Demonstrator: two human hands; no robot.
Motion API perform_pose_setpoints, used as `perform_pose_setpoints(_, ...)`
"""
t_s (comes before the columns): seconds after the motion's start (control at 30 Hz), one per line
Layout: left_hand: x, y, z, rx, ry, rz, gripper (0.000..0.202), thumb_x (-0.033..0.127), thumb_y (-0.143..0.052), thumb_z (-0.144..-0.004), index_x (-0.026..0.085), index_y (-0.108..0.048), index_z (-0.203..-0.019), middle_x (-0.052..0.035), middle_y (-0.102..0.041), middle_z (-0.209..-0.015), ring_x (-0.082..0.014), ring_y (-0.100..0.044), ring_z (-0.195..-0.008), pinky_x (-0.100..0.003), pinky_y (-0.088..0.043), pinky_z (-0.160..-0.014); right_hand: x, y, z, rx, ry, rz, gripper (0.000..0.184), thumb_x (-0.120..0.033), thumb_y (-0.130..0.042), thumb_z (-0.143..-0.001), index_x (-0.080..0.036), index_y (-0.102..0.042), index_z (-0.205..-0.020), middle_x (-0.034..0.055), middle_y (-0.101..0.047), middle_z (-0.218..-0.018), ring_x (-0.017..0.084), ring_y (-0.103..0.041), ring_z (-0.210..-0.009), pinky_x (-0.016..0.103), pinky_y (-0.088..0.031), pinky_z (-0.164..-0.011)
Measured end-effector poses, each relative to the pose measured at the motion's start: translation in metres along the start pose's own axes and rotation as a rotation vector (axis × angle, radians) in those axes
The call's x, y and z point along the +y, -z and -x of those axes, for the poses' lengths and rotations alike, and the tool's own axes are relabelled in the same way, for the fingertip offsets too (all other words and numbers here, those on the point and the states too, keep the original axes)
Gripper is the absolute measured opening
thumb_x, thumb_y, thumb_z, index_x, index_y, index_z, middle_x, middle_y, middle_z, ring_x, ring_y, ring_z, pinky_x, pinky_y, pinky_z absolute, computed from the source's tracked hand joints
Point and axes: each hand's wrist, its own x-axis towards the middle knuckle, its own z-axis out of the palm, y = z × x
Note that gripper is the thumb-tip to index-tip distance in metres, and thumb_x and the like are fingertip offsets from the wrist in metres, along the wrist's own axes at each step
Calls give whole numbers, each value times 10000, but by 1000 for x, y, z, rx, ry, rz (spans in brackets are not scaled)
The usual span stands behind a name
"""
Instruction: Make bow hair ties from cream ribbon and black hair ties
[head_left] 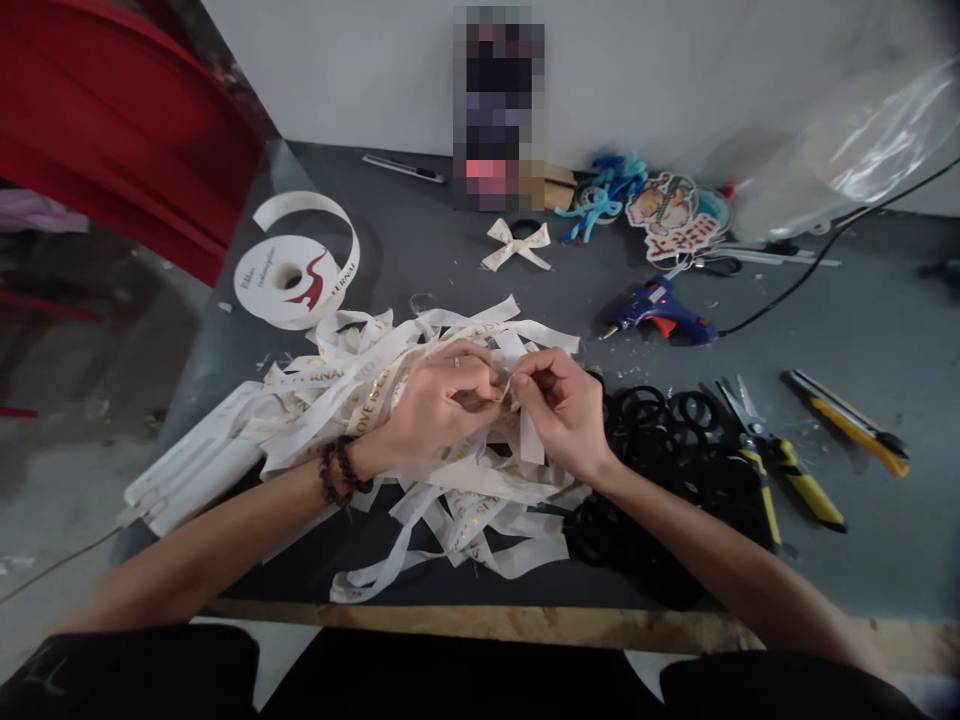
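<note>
Over a heap of cut white ribbon strips (pixel 465 500) with gold lettering, both hands meet and pinch a piece of white ribbon (pixel 531 432). My left hand (pixel 442 395), wearing a ring, has thumb and fingertips pressed together on it. From the other side my right hand (pixel 562 410) grips the same ribbon between thumb and curled forefinger. The fingers partly hide how the ribbon is folded. A pile of black hair ties (pixel 660 450) lies just right of my right hand. Beyond the hands rests a finished ribbon bow (pixel 519 246) on a black tie.
A ribbon spool (pixel 259 280) stands at the back left, a white power strip (pixel 199 465) at the left edge. To the right lie a blue glue gun (pixel 660 312) with its cord, yellow-handled pliers (pixel 810 490) and a yellow cutter (pixel 855 425). Another cutter (pixel 403 169) lies near the wall.
</note>
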Motion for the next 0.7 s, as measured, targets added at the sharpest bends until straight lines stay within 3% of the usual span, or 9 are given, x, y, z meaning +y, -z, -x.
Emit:
perform_pose_setpoints(0.13, 4, -1, 2, 25, -121, -155, 245, 24, -710, -837, 203, -587, -725, -4, -758, -798, -211, -738, -962, -313, -601, -803, 2, 0, -2, -12, -63, 6, 152, -366, -709, -999, -225, -677, -953, -5, -682, -841, 118, -606, -684, 280, -464, -609)
perform_pose_setpoints(0.33, 4, -2, 5, 86, -147, -289, 212, 40, -717, -832, 219, -624, -767, -7, -746, -802, -206, -742, -935, -317, -616, -793, 5, 2, -9, -45, -149, -25, 184, -386, -749, -961, -219, -694, -905, -3, -699, -812, 126, -631, -680, 278, -472, -608)
perform_pose_setpoints(0.5, 5, -2, 7, 96, -161, -353, 199, 51, -750, -839, 225, -654, -835, -8, -759, -833, -208, -743, -916, -338, -628, -796, 6, 4, -12, -66, -194, -38, 182, -376, -772, -937, -221, -689, -985, -2, -692, -852, 117, -620, -666, 279, -473, -600)
perform_pose_setpoints(0.6, 7, -3, 7, 101, -262, -381, 227, 34, -753, -833, 221, -628, -856, -21, -804, -966, -234, -747, -995, -405, -648, -904, 6, 3, -13, -58, -173, -102, 208, -338, -789, -919, -234, -675, -1058, 7, -695, -970, 116, -647, -717, 281, -505, -628)
perform_pose_setpoints(0.7, 6, -4, 9, 91, -309, -367, 223, 28, -733, -855, 214, -609, -870, -50, -809, -1144, -240, -765, -1078, -410, -657, -955, 7, 3, -13, -72, -131, -131, 208, -287, -778, -919, -244, -665, -1088, 6, -683, -1017, 109, -649, -727, 278, -510, -627)
